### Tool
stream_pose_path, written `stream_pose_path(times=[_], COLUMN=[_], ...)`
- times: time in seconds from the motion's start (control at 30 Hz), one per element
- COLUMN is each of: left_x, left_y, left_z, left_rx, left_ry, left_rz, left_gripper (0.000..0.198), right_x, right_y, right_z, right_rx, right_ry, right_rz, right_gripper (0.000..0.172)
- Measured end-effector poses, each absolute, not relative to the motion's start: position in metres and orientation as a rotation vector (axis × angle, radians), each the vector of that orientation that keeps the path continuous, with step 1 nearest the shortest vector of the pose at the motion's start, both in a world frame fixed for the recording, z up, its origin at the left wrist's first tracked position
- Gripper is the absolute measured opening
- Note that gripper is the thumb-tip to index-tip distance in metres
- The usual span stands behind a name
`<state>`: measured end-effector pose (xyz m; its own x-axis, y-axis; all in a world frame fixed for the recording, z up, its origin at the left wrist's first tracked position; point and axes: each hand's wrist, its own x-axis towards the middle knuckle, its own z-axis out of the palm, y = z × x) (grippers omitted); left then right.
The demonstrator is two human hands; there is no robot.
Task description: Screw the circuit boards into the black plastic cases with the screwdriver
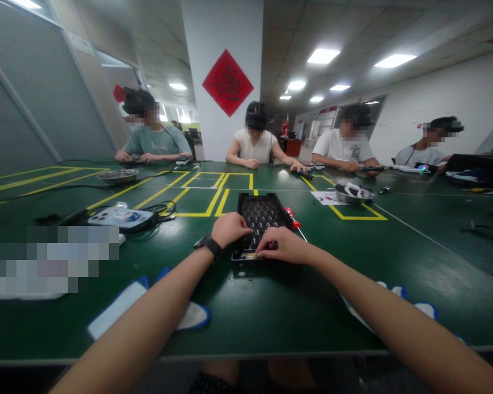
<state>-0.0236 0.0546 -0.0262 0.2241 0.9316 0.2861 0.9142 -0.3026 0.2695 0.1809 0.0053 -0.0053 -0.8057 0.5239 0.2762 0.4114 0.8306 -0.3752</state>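
A black case (263, 210) with rows of slots and pale pieces in it lies in front of me on the green table. My left hand (230, 231) is over its left side, thumb and fingers brought together on the slots; I cannot make out what is between them. At the near right corner my right hand (282, 246) is closed, its fingertips low beside a small yellowish part (250, 256) in the case's near end. Something small and dark shows under its curled fingers, too small to name. A red-handled screwdriver (293, 219) lies just right of the case.
White-and-blue gloves (121, 306) lie under my left forearm, and another glove (425, 310) is beyond my right forearm. A phone-like device (123, 217) with cables is at left. Metal bowls (353, 194) stand farther off. Several people sit across the table (213, 306).
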Motion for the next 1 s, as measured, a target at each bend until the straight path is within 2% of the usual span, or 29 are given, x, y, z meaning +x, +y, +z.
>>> stream_pose_path(times=[0.27,0.43,0.63,0.73,0.9,1.0], left_x=[-0.022,-0.022,-0.008,-0.004,-0.005,-0.006], left_y=[0.056,0.054,0.04,0.036,0.037,0.041], left_z=[-0.027,-0.025,-0.015,-0.013,-0.012,-0.013], left_rx=[2.425,2.424,2.532,2.435,2.34,2.311], left_ry=[1.767,1.715,1.113,0.998,0.923,1.062], left_rz=[0.59,0.707,1.058,1.08,1.003,1.104], left_gripper=[0.02,0.021,0.024,0.028,0.031,0.028], right_x=[0.181,0.177,0.177,0.176,0.176,0.178], right_y=[0.006,0.006,0.009,0.009,0.005,0.009], right_z=[-0.006,-0.008,-0.011,-0.01,-0.009,-0.009], right_rx=[-0.673,-0.745,-0.913,-0.889,-0.87,-0.884], right_ry=[-2.624,-2.395,-2.063,-1.993,-1.937,-1.88], right_rz=[0.461,0.395,0.399,0.48,0.474,0.462], right_gripper=[0.017,0.015,0.022,0.021,0.015,0.014])
